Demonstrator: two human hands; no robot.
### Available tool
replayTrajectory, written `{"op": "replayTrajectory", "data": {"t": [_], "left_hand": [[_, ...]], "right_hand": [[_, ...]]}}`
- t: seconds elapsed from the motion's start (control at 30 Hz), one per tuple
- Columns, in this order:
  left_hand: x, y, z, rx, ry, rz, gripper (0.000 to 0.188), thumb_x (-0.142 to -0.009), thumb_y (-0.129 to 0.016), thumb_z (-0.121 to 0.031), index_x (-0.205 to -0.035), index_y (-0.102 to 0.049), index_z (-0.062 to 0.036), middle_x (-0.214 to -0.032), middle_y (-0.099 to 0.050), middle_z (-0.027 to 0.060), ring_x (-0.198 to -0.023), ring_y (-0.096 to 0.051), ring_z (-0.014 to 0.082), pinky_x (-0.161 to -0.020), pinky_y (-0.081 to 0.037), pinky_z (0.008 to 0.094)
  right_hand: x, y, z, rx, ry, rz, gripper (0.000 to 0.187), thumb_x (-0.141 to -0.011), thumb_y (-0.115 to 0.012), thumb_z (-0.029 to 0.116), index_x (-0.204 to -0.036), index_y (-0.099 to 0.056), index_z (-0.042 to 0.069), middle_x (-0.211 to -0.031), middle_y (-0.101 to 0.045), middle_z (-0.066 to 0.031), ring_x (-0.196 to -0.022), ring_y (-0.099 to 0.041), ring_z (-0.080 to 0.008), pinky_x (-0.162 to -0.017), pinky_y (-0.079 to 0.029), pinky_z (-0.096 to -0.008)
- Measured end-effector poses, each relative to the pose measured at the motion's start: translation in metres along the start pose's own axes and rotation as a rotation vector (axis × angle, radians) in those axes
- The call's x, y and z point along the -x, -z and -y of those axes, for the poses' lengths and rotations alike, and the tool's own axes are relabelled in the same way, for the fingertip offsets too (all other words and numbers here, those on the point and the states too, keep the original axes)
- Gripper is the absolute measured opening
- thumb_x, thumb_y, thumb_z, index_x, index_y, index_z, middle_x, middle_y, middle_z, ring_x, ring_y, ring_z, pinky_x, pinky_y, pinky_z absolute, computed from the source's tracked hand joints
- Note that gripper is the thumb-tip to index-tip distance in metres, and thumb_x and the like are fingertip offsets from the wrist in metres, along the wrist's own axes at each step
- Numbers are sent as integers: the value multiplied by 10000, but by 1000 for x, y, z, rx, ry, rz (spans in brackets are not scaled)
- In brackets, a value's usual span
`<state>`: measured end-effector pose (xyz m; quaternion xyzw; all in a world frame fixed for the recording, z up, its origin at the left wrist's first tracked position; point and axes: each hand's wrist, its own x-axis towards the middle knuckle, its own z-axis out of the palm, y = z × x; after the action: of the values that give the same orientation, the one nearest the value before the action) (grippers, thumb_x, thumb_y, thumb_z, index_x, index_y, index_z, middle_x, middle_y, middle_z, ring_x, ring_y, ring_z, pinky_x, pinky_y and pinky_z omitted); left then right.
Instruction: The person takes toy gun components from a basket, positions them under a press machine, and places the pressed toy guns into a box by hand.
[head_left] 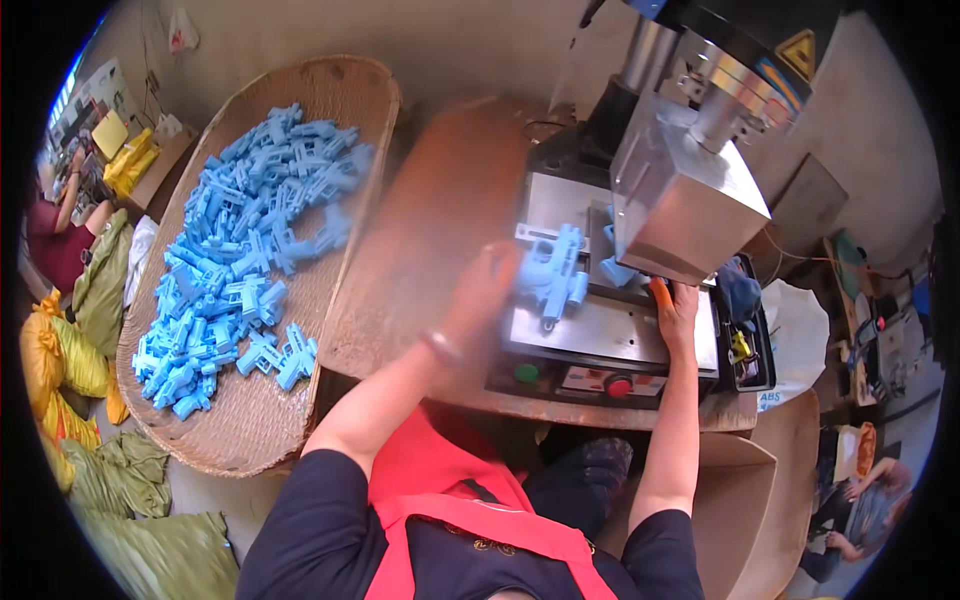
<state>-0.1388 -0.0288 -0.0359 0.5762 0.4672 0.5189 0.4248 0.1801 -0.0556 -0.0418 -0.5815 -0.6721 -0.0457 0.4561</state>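
My left hand (486,290) is smeared by motion at the left edge of the machine's metal plate (540,335). Beside its fingers, blue toy pistols (560,270) lie over the plate; whether the hand grips one is unclear. My right hand (679,312) reaches in at the right, close below the machine's square metal block (690,195). Something orange (660,292) covers one of its digits, and the other fingertips are partly hidden. Another blue toy pistol part (617,270) shows under the block's left side.
A long woven basket (240,440) at left holds a heap of blue toy pistols (250,220). Green and red buttons (619,387) sit on the machine's front. A black tray (750,365) stands right of it, a cardboard box (725,480) below. Other people sit at both far sides.
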Motion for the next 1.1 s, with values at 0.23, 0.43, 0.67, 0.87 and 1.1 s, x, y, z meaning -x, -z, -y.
{"op": "replayTrajectory", "data": {"t": [0.23, 0.43, 0.67, 0.87, 1.1], "left_hand": [[41, 1, -15, -575, -613, 273, 545, -840, -681, -90, -1348, -485, -56, -1161, -550, 204, -1057, -535, 369, -906, -444, 397], [13, -73, -43, -712, -757, 115, 380, -840, -656, -140, -1207, -584, -72, -1118, -594, 161, -951, -576, 339, -790, -484, 400], [-30, -160, -15, -801, -857, 75, 169, -842, -614, -197, -962, -637, -80, -927, -616, 110, -840, -588, 306, -753, -446, 457], [21, -68, -20, -962, -652, 193, 535, -871, -595, -369, -1332, -504, -114, -1374, -446, 190, -1274, -382, 396, -984, -375, 480], [71, 2, 6, -802, -668, 541, 772, -757, -738, -350, -1424, -387, -184, -1497, -301, 176, -1387, -267, 393, -1015, -360, 510]], "right_hand": [[8, 20, -30, -39, -82, -250, 214, -808, -690, 74, -1011, -641, 26, -1103, -612, -157, -1094, -552, -349, -948, -416, -401], [115, 200, 95, 303, -155, -523, 270, -872, -613, 77, -1113, -597, -44, -1218, -583, -164, -1277, -437, -338, -1087, -301, -442], [213, 209, 46, 205, -510, -326, 297, -899, -563, 16, -1192, -576, -35, -1254, -567, -139, -1263, -458, -271, -1086, -313, -377], [169, 123, -20, -148, -614, -100, 527, -869, -658, 106, -1337, -467, -46, -1365, -496, -160, -1295, -424, -253, -1099, -276, -334], [200, 132, -128, -55, -814, 73, 620, -914, -621, 222, -1400, -375, -75, -1407, -440, -188, -1266, -430, -243, -1081, -304, -320]]}}
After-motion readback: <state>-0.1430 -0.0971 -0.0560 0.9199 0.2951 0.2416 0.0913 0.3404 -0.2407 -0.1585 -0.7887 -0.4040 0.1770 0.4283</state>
